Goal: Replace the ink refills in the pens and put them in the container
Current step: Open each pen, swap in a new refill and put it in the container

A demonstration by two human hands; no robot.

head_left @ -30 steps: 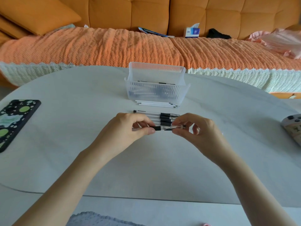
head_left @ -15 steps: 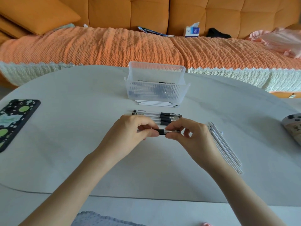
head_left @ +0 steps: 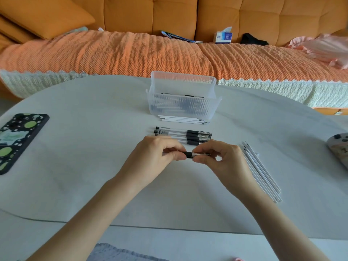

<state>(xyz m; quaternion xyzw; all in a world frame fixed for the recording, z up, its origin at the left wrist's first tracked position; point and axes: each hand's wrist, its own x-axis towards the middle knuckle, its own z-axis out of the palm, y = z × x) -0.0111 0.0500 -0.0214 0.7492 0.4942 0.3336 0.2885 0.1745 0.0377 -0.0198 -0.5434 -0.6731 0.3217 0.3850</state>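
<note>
Both hands hold one clear pen with a black grip [head_left: 189, 155] level above the table. My left hand [head_left: 154, 157] pinches its barrel, and my right hand [head_left: 222, 159] pinches the tip end. Several more pens [head_left: 183, 135] lie side by side just beyond my hands. A ribbed clear container [head_left: 183, 106] stands behind them with pens inside. Several white refills [head_left: 183, 120] lie against its front wall. Another bundle of white refills [head_left: 261, 171] lies to the right of my right hand.
A phone in a dark spotted case [head_left: 17, 140] lies at the table's left edge. A game controller [head_left: 340, 147] sits at the right edge. An orange sofa [head_left: 169, 51] with a tissue box [head_left: 223, 35] runs behind the white table [head_left: 94, 166].
My hands have drawn back toward me with the pen, away from the row of pens. The refill bundle on the right, hidden a second ago, now shows.
</note>
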